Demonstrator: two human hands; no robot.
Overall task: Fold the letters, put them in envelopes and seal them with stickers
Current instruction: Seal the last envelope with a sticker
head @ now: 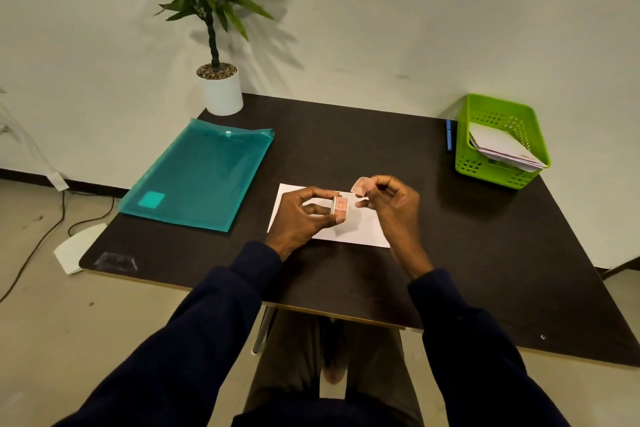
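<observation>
Sticker roll (340, 207) pinched in left hand (300, 218) fingertips — peeled sticker (360, 186) clamped by right hand (391, 205), both above envelope (356, 232).

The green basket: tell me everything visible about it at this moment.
The green basket is a bright lime, rectangular plastic tray with perforated lattice walls and a solid rim. It stands upright at the far right corner of the dark table, apart from both hands. White envelopes lie tilted inside, leaning over its near rim. A blue pen lies beside its left wall.
</observation>
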